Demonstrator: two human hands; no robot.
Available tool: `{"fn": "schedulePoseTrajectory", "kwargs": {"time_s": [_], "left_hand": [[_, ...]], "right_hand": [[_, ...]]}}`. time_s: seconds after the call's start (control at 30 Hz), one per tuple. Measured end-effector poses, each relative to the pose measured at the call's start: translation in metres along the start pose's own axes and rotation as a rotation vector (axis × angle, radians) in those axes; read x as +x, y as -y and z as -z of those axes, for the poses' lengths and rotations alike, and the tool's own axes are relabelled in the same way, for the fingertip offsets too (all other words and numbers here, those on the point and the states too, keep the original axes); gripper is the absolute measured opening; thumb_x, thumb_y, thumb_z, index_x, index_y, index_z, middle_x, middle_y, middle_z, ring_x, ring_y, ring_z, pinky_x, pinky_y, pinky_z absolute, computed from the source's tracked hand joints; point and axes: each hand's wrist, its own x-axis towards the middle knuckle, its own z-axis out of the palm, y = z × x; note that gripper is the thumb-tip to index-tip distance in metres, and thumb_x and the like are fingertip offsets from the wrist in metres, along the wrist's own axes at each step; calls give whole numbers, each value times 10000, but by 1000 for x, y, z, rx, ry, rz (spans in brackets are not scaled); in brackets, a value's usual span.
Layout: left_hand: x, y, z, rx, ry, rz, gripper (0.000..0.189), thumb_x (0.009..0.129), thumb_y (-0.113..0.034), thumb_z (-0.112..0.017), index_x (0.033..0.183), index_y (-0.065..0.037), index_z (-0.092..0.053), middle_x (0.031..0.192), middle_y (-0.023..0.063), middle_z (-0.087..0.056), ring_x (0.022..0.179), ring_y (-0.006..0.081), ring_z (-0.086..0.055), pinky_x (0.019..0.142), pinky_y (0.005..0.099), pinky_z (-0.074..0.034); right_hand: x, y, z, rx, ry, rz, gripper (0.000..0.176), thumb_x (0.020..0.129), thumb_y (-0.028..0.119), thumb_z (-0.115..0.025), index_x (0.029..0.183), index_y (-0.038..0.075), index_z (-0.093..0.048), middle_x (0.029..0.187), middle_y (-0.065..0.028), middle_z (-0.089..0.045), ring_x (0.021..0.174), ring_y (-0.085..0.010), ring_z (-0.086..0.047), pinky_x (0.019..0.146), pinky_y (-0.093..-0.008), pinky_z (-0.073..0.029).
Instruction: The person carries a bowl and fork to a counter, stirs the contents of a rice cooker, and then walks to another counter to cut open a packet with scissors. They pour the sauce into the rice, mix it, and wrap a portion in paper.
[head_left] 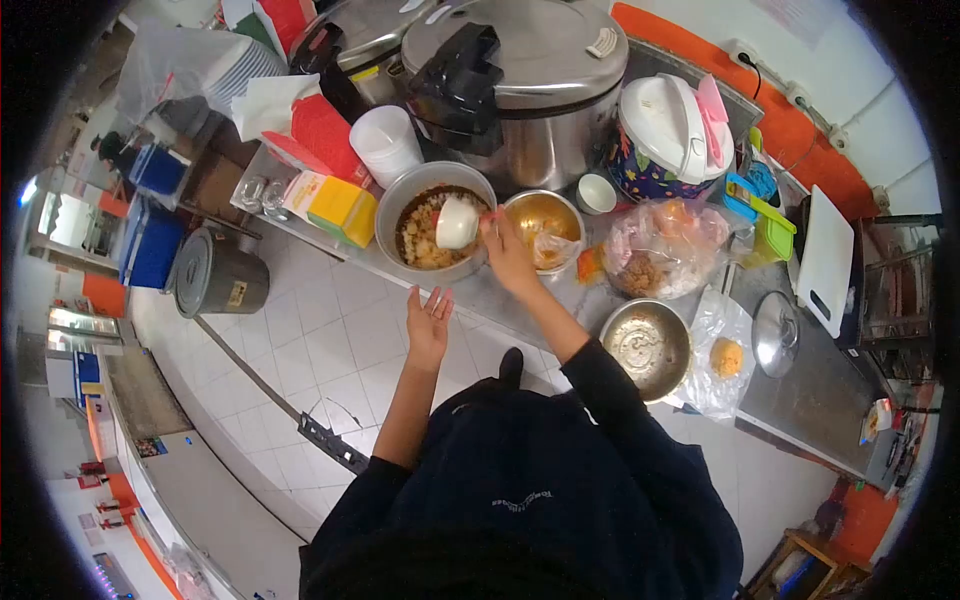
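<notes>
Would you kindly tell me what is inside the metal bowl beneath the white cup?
The metal bowl holds pale, chunky food. The white cup in the right hand hides part of it.

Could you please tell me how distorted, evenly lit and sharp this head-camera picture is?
Head view: strong fisheye, so the steel counter bows and black corners frame the round image; bright, even light with glare on the big cooker lid; right hand and its white cup are sharp, as is the open left hand; the far edges smear.
</notes>
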Motion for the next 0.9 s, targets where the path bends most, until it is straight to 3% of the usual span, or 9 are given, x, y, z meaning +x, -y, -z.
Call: {"fn": "schedulePoseTrajectory", "kwargs": {"time_s": [0.03, 0.1, 0.3, 0.4, 0.53, 0.63, 0.77, 0.83, 0.9], "left_hand": [[6, -11, -1, 5, 7, 2, 629, 907, -445, -461, 1402, -168, -189, 1307, 174, -384, 1128, 280, -488, 928, 356, -375], [12, -25, -3, 21, 85, 58, 705, 892, -519, -445, 1426, -194, -117, 1318, 215, -373, 1142, 309, -483, 946, 358, -368], [27, -37, 2, 101, 142, 125, 750, 890, -578, -378, 1433, -188, -40, 1304, 236, -400, 1160, 331, -468, 974, 378, -342], [23, -32, 4, 93, 165, 108, 735, 904, -556, -364, 1432, -167, -32, 1289, 223, -425, 1169, 329, -461, 987, 391, -326], [16, -9, 3, 38, 105, 115, 682, 903, -520, -411, 1391, -110, -168, 1306, 200, -418, 1171, 325, -456, 995, 405, -321], [-23, 36, -31, 334, 102, -93, 593, 930, -471, -389, 1343, -62, -271, 1178, 161, -523, 1097, 285, -514, 977, 400, -349], [-111, 120, -111, 881, 996, 144, 370, 950, -338, -430, 1136, -20, -470, 1001, 121, -589, 966, 191, -574, 871, 333, -439], [-140, 197, -113, 786, 1486, 587, 328, 944, -287, -459, 1107, -5, -486, 989, 114, -589, 947, 174, -577, 857, 322, -445], [-174, 259, -120, 1172, 1852, 583, 320, 918, -242, -498, 1110, 12, -474, 998, 149, -593, 934, 246, -591, 853, 342, -443]], "right_hand": [[-8, -2, 0, -1, -8, -1, 569, 920, 391, -436, 1330, 2, -365, 1232, -161, -456, 973, -236, -495, 764, -355, -424], [-25, -9, 4, -894, 121, 317, 498, 898, 304, -445, 1316, 36, -411, 1236, -158, -442, 1015, -288, -471, 842, -376, -383], [-41, -1, -7, -1819, 288, 648, 453, 831, 223, -471, 1243, 39, -505, 1311, -124, -375, 1120, -304, -403, 943, -386, -295], [-60, 22, 24, -1853, 641, 819, 408, 835, 199, -448, 1201, 46, -548, 1302, -109, -380, 1111, -295, -393, 981, -449, -237], [-113, 7, 67, -1566, 415, 635, 315, 820, 242, -513, 1065, 89, -638, 1274, -99, -421, 1137, -270, -398, 973, -441, -277], [-146, 7, 162, -605, 300, 248, 183, 718, 199, -670, 843, 67, -649, 1138, -114, -499, 1073, -292, -460, 896, -420, -368], [-227, -50, 301, -721, -303, -89, 487, 656, 81, -737, 1094, 64, -526, 1135, -176, -469, 1017, -349, -487, 855, -418, -424], [-275, -71, 357, -923, -239, -181, 617, 610, 121, -772, 1165, 126, -502, 1236, -175, -406, 1158, -347, -392, 944, -446, -349], [-313, -95, 393, -1083, -11, -244, 618, 633, 159, -760, 1188, 154, -487, 1285, -165, -366, 1218, -343, -345, 977, -483, -300]]}}
